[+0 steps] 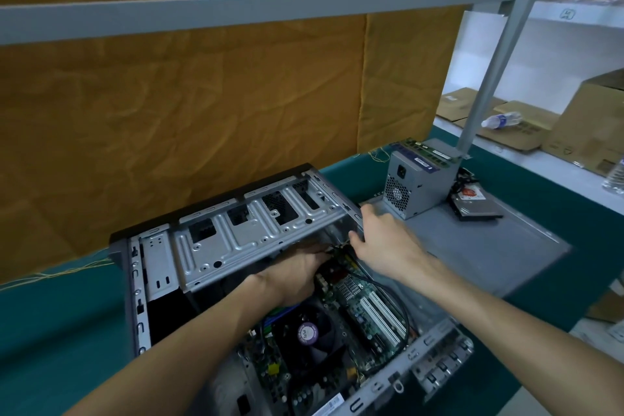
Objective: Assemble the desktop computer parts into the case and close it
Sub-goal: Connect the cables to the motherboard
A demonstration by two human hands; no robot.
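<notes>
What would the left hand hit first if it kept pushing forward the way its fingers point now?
Most likely the cable bundle under the raised drive cage; the left hand reaches beneath it. Its fingertips are hidden, so depth is uncertain.

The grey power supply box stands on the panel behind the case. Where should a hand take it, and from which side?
Probably grip the power supply across its two long flat side walls, coming from above and from the front. The memory sticks lying on top should be lifted off first; the drive and black cables crowd its right.
</notes>
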